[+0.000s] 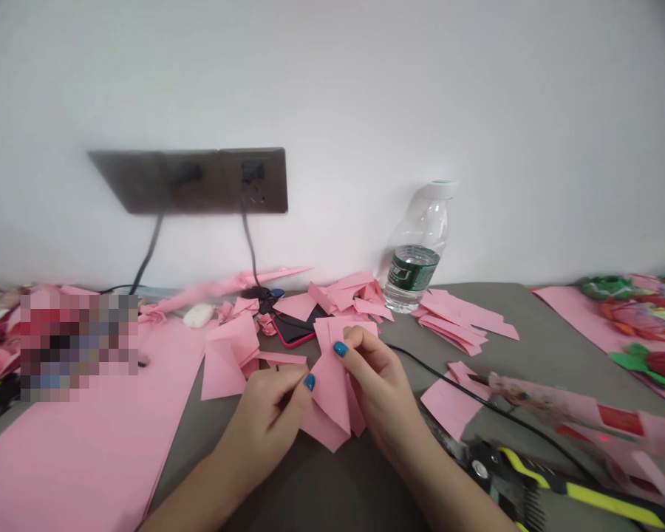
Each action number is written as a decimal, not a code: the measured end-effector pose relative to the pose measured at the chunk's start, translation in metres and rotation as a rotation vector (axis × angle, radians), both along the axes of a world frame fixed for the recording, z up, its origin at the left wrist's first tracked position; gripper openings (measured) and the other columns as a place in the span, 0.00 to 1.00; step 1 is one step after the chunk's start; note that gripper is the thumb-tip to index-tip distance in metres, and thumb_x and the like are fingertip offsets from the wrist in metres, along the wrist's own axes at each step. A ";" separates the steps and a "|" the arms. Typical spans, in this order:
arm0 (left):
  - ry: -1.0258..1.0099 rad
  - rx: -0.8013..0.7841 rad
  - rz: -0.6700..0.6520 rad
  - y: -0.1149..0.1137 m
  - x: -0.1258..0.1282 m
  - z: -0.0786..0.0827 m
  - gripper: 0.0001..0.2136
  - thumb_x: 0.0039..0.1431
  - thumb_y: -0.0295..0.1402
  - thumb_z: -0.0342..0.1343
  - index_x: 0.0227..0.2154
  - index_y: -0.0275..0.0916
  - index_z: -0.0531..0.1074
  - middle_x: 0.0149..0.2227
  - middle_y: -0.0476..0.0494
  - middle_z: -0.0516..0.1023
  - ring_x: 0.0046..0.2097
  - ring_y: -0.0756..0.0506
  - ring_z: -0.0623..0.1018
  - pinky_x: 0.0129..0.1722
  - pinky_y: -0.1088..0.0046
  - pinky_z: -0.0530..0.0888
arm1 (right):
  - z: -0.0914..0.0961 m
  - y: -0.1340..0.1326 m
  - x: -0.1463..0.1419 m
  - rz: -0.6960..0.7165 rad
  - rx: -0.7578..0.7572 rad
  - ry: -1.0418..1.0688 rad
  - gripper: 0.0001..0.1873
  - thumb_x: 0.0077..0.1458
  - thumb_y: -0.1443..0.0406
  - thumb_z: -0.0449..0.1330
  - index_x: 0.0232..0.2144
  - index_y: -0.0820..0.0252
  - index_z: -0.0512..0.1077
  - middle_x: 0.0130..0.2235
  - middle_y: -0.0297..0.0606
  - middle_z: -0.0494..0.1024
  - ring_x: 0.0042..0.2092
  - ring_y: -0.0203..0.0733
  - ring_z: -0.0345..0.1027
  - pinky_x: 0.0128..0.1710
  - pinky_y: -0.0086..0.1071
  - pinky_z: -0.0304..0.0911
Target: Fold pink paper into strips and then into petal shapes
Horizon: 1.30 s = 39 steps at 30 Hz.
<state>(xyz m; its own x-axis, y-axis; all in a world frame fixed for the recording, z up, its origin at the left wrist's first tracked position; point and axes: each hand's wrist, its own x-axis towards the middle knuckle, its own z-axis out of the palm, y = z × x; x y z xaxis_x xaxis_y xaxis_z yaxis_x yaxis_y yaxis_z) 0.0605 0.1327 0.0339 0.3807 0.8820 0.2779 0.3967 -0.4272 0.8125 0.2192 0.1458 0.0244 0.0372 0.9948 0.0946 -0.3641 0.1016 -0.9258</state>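
The folded pink paper sits between the person's two hands, its layers fanning downward toward the grey table. The left hand is closed on the paper's left side, thumb and fingers pressed together, while the right hand clamps its upper part, thumb on top (both thumbnails are painted blue). Just left of the left hand lies a loose folded pink piece, and beyond the hands a phone in a red case sits half-buried among pink scraps. A black cable runs past the right hand, near a pile of pink strips and a plastic water bottle by the wall. A yellow-and-black handled cutting tool lies at the lower right, a large pink sheet spreads at the left, and paper flowers sit at the far right. A pixelated patch hides whatever lies at the left.
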 end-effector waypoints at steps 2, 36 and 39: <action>-0.009 0.006 0.012 0.000 0.000 0.000 0.18 0.69 0.30 0.42 0.22 0.43 0.48 0.21 0.56 0.51 0.22 0.51 0.56 0.23 0.72 0.53 | 0.004 -0.002 0.000 0.049 0.004 -0.031 0.16 0.54 0.57 0.67 0.23 0.57 0.67 0.24 0.28 0.61 0.27 0.35 0.52 0.28 0.29 0.53; -0.031 0.096 0.289 0.006 -0.012 0.015 0.16 0.67 0.31 0.43 0.21 0.43 0.53 0.21 0.55 0.52 0.23 0.50 0.57 0.22 0.73 0.57 | 0.011 -0.009 0.004 0.477 0.091 -0.404 0.28 0.64 0.49 0.56 0.17 0.57 0.67 0.19 0.31 0.67 0.23 0.35 0.58 0.25 0.29 0.55; -0.066 0.095 0.332 0.006 -0.012 0.014 0.16 0.68 0.31 0.43 0.22 0.43 0.53 0.22 0.55 0.53 0.24 0.50 0.57 0.22 0.73 0.57 | 0.008 -0.008 0.003 0.421 0.088 -0.370 0.26 0.64 0.50 0.56 0.19 0.57 0.68 0.20 0.31 0.67 0.25 0.36 0.60 0.25 0.29 0.56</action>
